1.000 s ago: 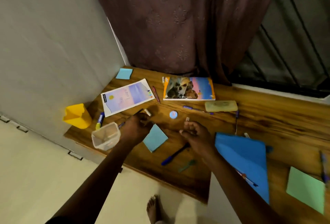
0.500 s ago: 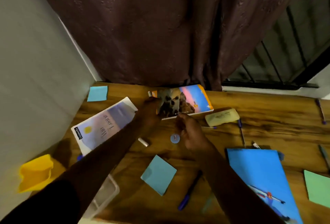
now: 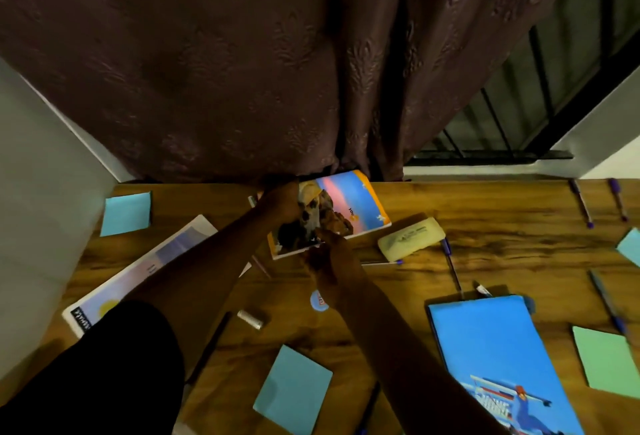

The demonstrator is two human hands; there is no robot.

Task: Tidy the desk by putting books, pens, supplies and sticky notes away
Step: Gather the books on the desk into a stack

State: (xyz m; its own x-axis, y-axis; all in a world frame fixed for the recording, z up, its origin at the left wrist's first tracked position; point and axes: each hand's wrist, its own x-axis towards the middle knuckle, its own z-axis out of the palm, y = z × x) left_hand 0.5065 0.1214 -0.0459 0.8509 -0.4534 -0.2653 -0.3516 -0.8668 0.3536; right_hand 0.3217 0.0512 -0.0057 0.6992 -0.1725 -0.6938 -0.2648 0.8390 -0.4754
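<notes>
A colourful picture book (image 3: 349,207) with an orange edge lies at the back of the wooden desk (image 3: 485,247), against the curtain. My left hand (image 3: 282,204) grips its far left corner. My right hand (image 3: 327,256) pinches its near edge. A pale purple book (image 3: 166,258) lies to the left, partly under my left arm. A blue book (image 3: 495,355) lies at the right front. Blue sticky-note pads (image 3: 126,213) (image 3: 294,389) and a green pad (image 3: 604,360) lie about. Several pens (image 3: 581,204) are scattered at the right.
A pale yellow eraser (image 3: 410,238) sits just right of the picture book. A small silver cap (image 3: 250,319) and a round blue item (image 3: 318,301) lie near my arms. A brown curtain (image 3: 277,70) hangs behind, a wall (image 3: 38,192) stands left.
Both hands have reached forward from the desk's middle to the picture book and taken hold of it. The view has moved forward, so the yellow cup and clear box are out of sight.
</notes>
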